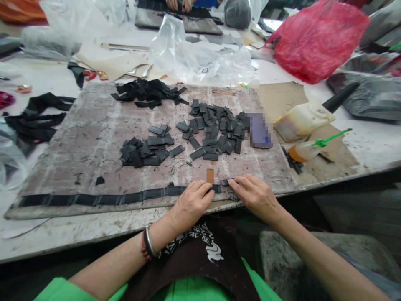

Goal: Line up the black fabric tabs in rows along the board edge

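A row of flat black rectangular pieces [108, 200], laid end to end, runs along the front edge of a worn padded board [84, 154]. My left hand [194, 200] lies over the right end of this row, its fingers bunched together and pressing on a black piece. Just right of it, my right hand [255, 194] pinches a small black rectangular piece [224, 182] close to the board. Behind my hands are two loose heaps of similar pieces, a left heap [147, 150] and a larger right heap [219, 127]. A brown tape patch [210, 175] touches the board near my left fingertips.
Black fabric strips [150, 93] lie at the board's back. On the right stand a blurred purple object [260, 130], a whitish plastic container [302, 121] and a squeeze bottle with green nozzle [305, 150]. Clear plastic bags [200, 62], a red bag [316, 42] and another person's hands [179, 5] are farther back.
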Available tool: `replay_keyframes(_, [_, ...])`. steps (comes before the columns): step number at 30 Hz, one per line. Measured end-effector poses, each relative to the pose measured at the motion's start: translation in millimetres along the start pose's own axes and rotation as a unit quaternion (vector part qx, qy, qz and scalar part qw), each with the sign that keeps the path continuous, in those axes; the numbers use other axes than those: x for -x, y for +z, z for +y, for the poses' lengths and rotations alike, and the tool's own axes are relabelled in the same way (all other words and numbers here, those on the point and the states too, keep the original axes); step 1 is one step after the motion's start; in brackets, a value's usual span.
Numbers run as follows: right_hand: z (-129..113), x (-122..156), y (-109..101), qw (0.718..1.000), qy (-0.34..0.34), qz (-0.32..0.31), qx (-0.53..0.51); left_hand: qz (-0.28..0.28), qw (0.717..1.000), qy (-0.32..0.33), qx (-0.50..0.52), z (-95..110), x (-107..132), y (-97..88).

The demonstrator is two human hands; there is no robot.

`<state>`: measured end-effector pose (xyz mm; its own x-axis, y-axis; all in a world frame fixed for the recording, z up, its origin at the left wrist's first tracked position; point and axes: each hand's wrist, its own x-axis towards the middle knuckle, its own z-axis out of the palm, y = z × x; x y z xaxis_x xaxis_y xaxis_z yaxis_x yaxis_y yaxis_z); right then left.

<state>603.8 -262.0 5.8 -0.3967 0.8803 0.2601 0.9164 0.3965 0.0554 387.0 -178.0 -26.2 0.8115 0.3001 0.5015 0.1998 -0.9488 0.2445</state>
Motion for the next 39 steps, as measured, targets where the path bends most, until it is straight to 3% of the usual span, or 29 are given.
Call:
replay_keyframes(4, [-11.0, 13.9, 3.3, 1.000, 0.008, 0.008, -0.018, 0.008, 1.000, 0.003, -0.004, -0.3, 0.5, 1.8])
replay_keyframes(11, [-19.7, 8.7, 7.1, 0.998, 0.039, 0.030, -0.046, 0.021, 1.000, 0.005, -0.006, 0.0, -0.4, 2.0])
replay_keyframes(15, [-12.6, -5.5, 3.5, 0.993, 0.079, 0.037, -0.080, 0.018, 1.000, 0.002, -0.012, 0.7, -0.7, 1.8])
replay_keyframes(19, [6.7, -36.7, 11.9, 0.991, 0.099, 0.046, -0.083, 0.018, 1.000, -0.002, -0.011, 1.8, -0.9, 1.3])
replay_keyframes(24, [21.9, -80.3, 29.0, 0.995, 0.094, -0.036, -0.018, 0.020, 1.000, -0.003, -0.010, 2.9, -1.7, 0.0])
replay_keyframes(28, [21.1, -93.5, 28.6, 0.993, 0.064, -0.094, 0.042, 0.015, 1.000, 0.000, -0.007, 3.7, -1.8, -1.3])
replay_keyframes(32, [24.3, -74.6, 14.2, 0.992, 0.091, -0.091, 0.010, 0.017, 1.000, 0.001, -0.014, 5.9, -3.1, -2.6])
replay_keyframes(36, [38.1, -28.2, -6.2, 0.974, 0.167, -0.102, -0.112, 0.013, 1.000, 0.019, -0.005, 9.6, -7.8, -0.1])
replay_keyframes(39, [47.4, 4.1, -18.6, 0.957, 0.175, -0.143, -0.181, 0.010, 1.000, 0.029, 0.004, 12.7, -13.3, 4.9])
